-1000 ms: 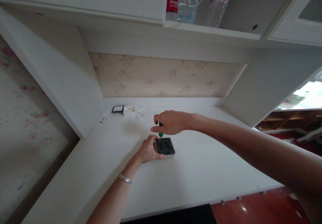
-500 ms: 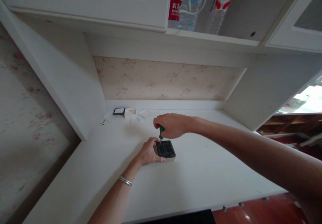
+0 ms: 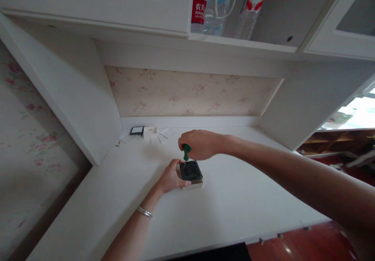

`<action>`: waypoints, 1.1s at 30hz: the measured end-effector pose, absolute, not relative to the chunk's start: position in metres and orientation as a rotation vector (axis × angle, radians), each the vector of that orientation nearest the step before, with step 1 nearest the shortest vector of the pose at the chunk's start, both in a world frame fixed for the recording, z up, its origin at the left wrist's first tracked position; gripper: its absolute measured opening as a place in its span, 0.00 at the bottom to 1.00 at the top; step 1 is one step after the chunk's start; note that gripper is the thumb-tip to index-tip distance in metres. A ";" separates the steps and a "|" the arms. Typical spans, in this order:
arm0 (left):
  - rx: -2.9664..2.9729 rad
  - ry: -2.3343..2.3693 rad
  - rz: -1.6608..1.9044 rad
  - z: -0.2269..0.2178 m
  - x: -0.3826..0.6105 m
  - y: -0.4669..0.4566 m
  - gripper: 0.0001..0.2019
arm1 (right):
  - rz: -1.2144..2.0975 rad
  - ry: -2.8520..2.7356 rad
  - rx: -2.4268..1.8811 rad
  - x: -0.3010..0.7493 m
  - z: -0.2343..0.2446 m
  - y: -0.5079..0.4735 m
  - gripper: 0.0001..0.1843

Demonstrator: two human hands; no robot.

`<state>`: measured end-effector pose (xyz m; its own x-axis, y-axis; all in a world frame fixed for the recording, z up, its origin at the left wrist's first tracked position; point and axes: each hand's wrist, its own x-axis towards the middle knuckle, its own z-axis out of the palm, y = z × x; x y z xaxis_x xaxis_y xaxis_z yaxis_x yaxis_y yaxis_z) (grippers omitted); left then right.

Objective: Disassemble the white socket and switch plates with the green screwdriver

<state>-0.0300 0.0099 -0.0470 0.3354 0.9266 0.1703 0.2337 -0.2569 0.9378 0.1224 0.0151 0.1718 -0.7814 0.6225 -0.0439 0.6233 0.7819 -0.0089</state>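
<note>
A small square dark module on a light base lies on the white desk. My left hand grips its left side, fingers curled around the edge, a silver bracelet on that wrist. My right hand is closed around a green-handled screwdriver, held upright with its tip down on the module's near-left corner. The shaft is mostly hidden by my fist.
Small white parts and a dark square frame lie at the desk's back left corner. Bottles stand on the shelf overhead. White side panels close the desk in left and right; the front edge drops to a red floor.
Both hands have stayed on the module and the screwdriver. The screwdriver handle has shifted slightly in my right fist, and the view has moved a little.
</note>
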 end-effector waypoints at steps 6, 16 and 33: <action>1.583 1.050 0.994 -0.044 -0.032 0.011 0.39 | -0.148 3.106 1.194 0.143 0.191 0.012 0.11; 1.671 1.123 1.064 -0.038 -0.034 0.012 0.36 | -0.655 2.752 2.522 0.233 0.075 -0.006 0.11; 1.447 1.094 1.233 -0.034 -0.049 0.024 0.35 | -0.687 2.719 2.351 0.201 -0.028 -0.078 0.10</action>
